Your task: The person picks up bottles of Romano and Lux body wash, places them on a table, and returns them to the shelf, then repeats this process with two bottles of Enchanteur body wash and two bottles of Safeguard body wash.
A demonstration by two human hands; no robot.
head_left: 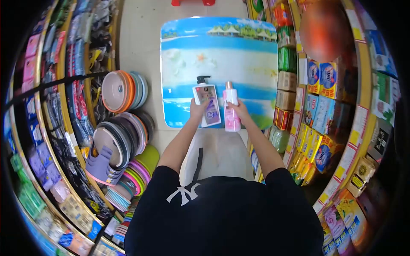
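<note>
A white pump bottle [211,112] with a black pump head and purple label lies near the front edge of a beach-print table [239,64]. My left hand [198,108] is wrapped around its left side. Just to the right is a pink bottle [232,118] with a white upper part and rose-gold cap, gripped from the right by my right hand [239,109]. A narrow gap separates the two bottles, and both have their tops pointing away from me.
Stacked plastic basins [114,91] stand left of the table, beside shelves of packaged goods. Shelves with boxed soaps and detergent packs [329,79] run close along the right. Part of a red object [193,2] shows beyond the table.
</note>
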